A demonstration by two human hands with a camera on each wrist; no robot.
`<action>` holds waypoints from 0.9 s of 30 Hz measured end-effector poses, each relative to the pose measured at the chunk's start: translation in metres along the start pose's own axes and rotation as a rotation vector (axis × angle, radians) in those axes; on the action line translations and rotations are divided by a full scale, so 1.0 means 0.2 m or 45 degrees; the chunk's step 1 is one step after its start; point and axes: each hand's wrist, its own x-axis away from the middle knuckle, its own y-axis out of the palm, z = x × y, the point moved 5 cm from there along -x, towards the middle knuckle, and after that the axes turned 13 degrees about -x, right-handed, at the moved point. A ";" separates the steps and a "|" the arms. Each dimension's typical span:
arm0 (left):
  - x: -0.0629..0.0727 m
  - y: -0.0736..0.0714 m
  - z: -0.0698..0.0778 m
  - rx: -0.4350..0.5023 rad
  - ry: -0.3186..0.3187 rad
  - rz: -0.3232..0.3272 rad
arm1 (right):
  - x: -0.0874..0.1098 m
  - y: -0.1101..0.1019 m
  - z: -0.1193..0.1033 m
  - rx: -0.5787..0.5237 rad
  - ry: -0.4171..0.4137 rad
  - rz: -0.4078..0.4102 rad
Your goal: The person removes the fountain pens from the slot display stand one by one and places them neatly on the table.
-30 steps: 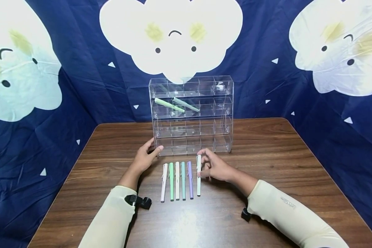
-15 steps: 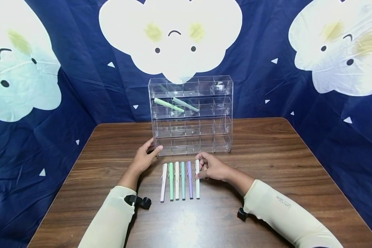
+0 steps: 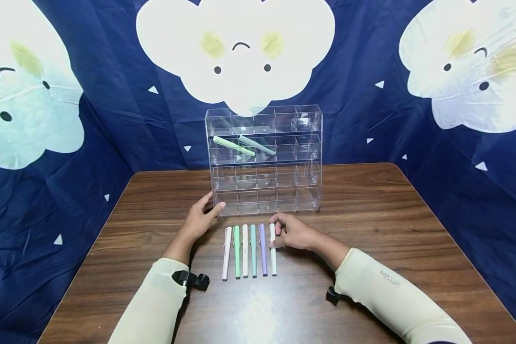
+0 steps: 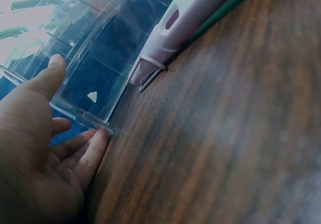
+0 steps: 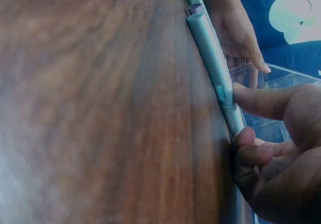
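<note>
The right hand (image 3: 298, 234) has a narrow grip, its thumb and curled fingers on the pale mint pen (image 3: 274, 262): in the right wrist view the thumb presses the barrel beside a small slot, and the fingers touch it nearer the far end. That pen lies on the wooden table (image 3: 370, 215), at the right end of a row. Left of it, side by side, lie a purple pen (image 3: 263, 251), a teal pen (image 3: 253, 253), a cream pen (image 3: 245, 253), a green pen (image 3: 237, 253) and a pink pen (image 3: 227, 255).

The left hand (image 3: 199, 220) is spread wide at the near left bottom corner of the clear rack (image 3: 264, 163), thumb in front, fingertips touching the corner. The rack stands beyond the row; a light green pen (image 3: 234, 146) and a grey-green pen (image 3: 256, 144) lie slantwise on its second shelf from the top, toward the left.
</note>
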 end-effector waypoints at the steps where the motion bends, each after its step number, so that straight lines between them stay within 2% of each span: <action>1: 0.00 0.00 0.00 -0.001 0.002 0.003 | 0.00 0.00 0.00 0.003 0.000 0.000; 16: 0.00 0.01 -0.01 0.022 0.025 0.020 | 0.00 0.00 0.00 -0.018 0.008 -0.005; 27: 0.00 0.00 0.01 0.002 0.031 0.008 | 0.01 -0.05 -0.01 -0.065 0.069 -0.048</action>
